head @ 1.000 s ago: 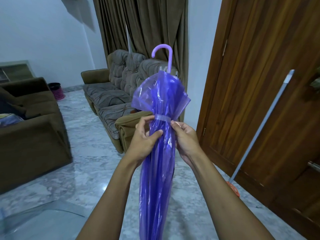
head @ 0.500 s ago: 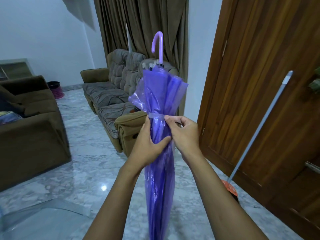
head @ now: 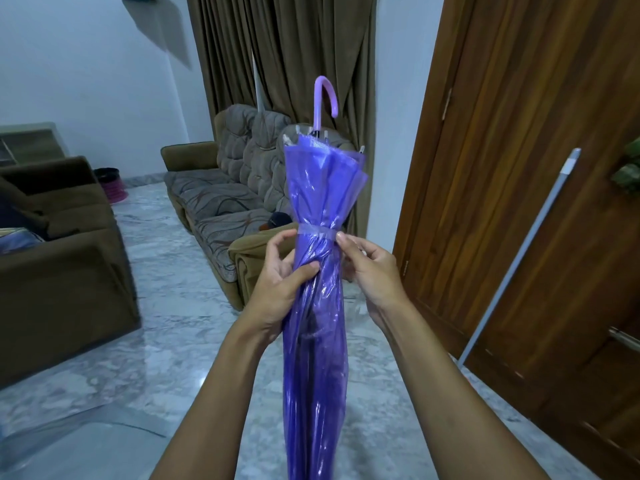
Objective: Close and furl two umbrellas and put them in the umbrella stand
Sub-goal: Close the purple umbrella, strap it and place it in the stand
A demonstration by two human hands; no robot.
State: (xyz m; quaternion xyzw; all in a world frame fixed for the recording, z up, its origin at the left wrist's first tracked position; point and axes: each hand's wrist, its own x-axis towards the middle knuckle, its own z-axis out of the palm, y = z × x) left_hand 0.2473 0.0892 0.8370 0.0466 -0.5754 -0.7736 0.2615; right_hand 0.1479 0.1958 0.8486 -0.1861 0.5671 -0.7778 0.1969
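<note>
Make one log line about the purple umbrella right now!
umbrella: closed, handle up | strap: wrapped round | left hand: grips umbrella | right hand: pinches strap

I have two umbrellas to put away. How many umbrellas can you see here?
1: the purple umbrella, held upright by the left hand and right hand. A pale spike behind the sofa might be a second, but that is unclear.

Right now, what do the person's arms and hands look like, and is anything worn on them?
The left arm and right arm are bare as far as the view shows; no sleeves appear. The left hand and right hand wear no gloves. I see no rings, watch or bracelet. The visible nails look short and unpainted.
</note>
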